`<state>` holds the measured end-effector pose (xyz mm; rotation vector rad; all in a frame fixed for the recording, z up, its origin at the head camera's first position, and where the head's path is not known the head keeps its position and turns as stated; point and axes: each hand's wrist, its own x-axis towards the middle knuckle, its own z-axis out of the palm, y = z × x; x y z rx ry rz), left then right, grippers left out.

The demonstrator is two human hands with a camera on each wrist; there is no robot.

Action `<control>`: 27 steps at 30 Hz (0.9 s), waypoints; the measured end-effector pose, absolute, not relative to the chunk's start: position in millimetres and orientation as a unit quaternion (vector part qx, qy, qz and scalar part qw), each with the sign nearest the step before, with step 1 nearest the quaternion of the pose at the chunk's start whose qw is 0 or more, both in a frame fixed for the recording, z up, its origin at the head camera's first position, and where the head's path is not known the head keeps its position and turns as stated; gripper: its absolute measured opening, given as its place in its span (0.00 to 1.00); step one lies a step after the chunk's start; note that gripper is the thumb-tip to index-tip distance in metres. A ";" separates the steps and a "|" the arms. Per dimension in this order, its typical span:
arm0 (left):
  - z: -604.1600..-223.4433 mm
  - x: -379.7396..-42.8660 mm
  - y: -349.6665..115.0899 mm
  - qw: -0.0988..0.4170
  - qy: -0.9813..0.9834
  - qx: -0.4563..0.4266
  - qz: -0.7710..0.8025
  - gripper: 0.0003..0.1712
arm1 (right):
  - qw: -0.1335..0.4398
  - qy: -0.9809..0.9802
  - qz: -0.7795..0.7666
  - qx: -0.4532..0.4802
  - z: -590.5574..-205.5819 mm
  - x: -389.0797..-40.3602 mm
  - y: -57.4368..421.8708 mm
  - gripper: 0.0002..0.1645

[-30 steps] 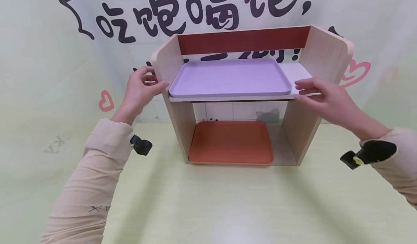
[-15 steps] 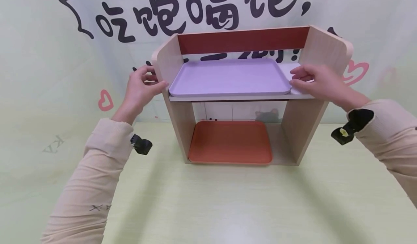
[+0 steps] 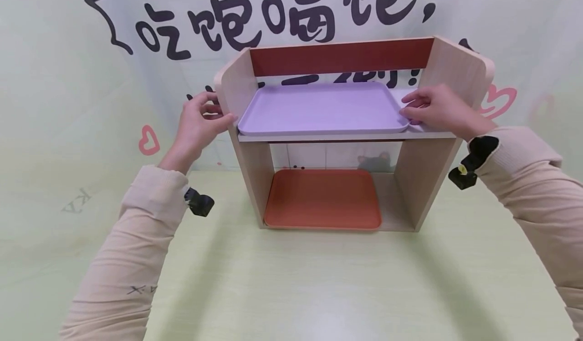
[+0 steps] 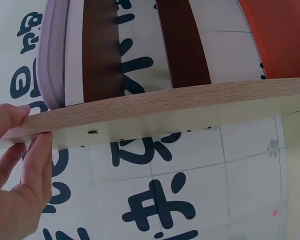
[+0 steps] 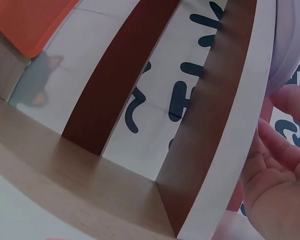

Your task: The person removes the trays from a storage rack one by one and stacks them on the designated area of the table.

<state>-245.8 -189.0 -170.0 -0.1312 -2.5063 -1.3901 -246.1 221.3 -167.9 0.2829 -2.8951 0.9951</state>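
Note:
A two-tier wooden shelf (image 3: 248,179) stands on the table. On its upper board lies a purple tray (image 3: 319,108), against the left panel. An orange tray (image 3: 323,199) lies on the lower level. My left hand (image 3: 200,123) grips the front edge of the left side panel (image 4: 165,102), thumb on one face and fingers on the other. At the purple tray's right rim is my right hand (image 3: 439,109), its fingers loosely bent and the thumb touching or very near the rim. In the right wrist view, the purple tray (image 5: 290,40) shows just above the thumb.
White upper board (image 3: 401,94) shows to the right of the purple tray. The right side panel (image 3: 455,78) rises beyond the right hand, and a red-brown back rail (image 3: 341,57) spans the top. Behind hangs a printed backdrop (image 3: 114,78). The pale table (image 3: 319,280) stretches in front.
My right hand has come inward from the upper board's front edge to the purple tray's right rim. The left hand stays on the side panel, and both trays look unmoved.

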 end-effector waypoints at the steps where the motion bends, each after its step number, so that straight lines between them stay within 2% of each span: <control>1: -170.0 -245.6 -189.2 0.136 -0.866 -0.045 -0.480 0.29 | 0.028 -0.940 0.329 0.088 -167.8 -246.7 221.0 0.31; 18: -171.9 -246.1 -190.2 0.140 -0.868 -0.050 -0.475 0.29 | 0.007 -0.938 0.339 0.071 -170.0 -249.6 217.1 0.31; 27: -172.7 -247.0 -190.7 0.141 -0.869 -0.050 -0.471 0.29 | -0.028 -0.939 0.339 0.053 -166.9 -247.0 218.4 0.34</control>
